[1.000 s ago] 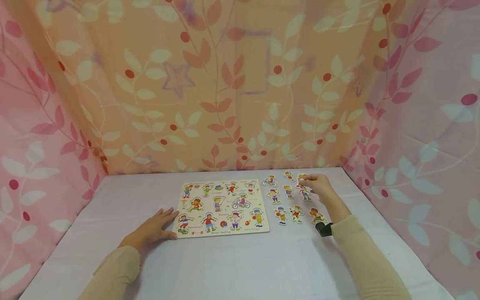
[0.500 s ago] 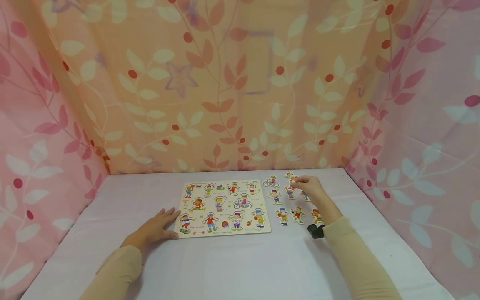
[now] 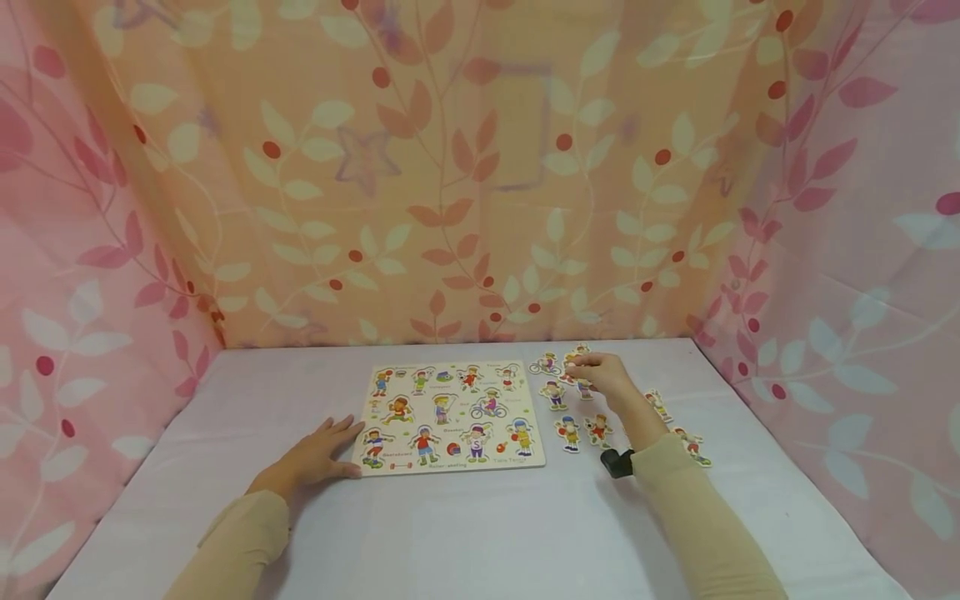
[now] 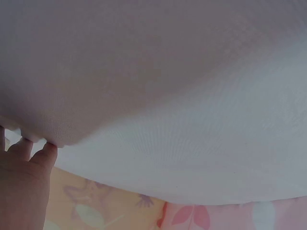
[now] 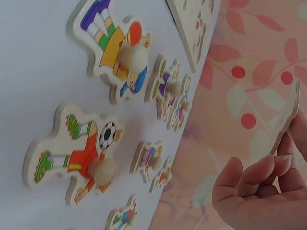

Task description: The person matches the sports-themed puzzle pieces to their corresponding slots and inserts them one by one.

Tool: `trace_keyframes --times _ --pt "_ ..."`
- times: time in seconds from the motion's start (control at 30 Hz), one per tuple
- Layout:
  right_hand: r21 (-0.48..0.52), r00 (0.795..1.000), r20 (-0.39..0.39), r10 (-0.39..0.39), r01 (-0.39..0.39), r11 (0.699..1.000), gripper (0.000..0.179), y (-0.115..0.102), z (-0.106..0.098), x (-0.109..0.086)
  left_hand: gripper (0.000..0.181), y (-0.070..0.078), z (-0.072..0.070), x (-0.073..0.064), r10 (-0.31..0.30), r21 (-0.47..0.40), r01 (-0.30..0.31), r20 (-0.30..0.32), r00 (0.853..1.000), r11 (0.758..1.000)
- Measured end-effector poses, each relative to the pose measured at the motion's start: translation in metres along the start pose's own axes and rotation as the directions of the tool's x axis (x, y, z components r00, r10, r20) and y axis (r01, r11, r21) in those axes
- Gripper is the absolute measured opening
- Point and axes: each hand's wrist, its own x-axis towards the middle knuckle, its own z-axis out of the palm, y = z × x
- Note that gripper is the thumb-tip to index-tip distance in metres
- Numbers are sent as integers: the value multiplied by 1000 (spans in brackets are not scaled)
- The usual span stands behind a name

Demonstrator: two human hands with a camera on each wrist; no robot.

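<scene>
My left hand (image 3: 322,454) rests at the left edge of a wooden puzzle board (image 3: 528,463) printed with children playing sports, fingers spread and thumb near the lower corner. In the left wrist view, the fingers (image 4: 44,155) show at the lower left. My right hand (image 3: 607,383) pinches a thin wooden puzzle piece (image 5: 288,117) above the table; the right wrist view shows it nearly edge-on. Beneath that hand lie knobbed pieces: a footballer piece (image 5: 79,158), a table tennis player piece (image 5: 112,52) and a cyclist piece (image 3: 545,364).
Two more pieces, a player piece (image 3: 658,406) and another figure piece (image 3: 692,447), lie right of the forearm. A black device (image 3: 617,462) sits at the right wrist. A white cloth (image 3: 420,542) covers the table, with patterned curtains (image 3: 450,167) behind and at both sides.
My right hand has moved left with the pinched piece, from the right side of the loose pieces toward the cyclist piece. My left hand stays at the board's edge.
</scene>
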Motion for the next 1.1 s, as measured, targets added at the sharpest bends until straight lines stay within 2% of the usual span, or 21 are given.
trace_keyframes --times 0.27,0.5,0.8,1.1 --pt "12 1000 23 -15 15 1000 21 -8 19 1 91 3 0 0 -27 -18 28 14 1000 999" --pt "11 998 47 -29 28 1000 23 -11 34 3 89 6 -2 -1 -22 -8 22 7 1000 1000" --pt "49 998 65 13 -16 999 24 -15 52 7 91 6 0 1 -49 -7 49 17 999 999" --pt "63 998 62 -10 6 998 15 -21 74 9 90 5 1 0 -51 -8 51 13 999 999"
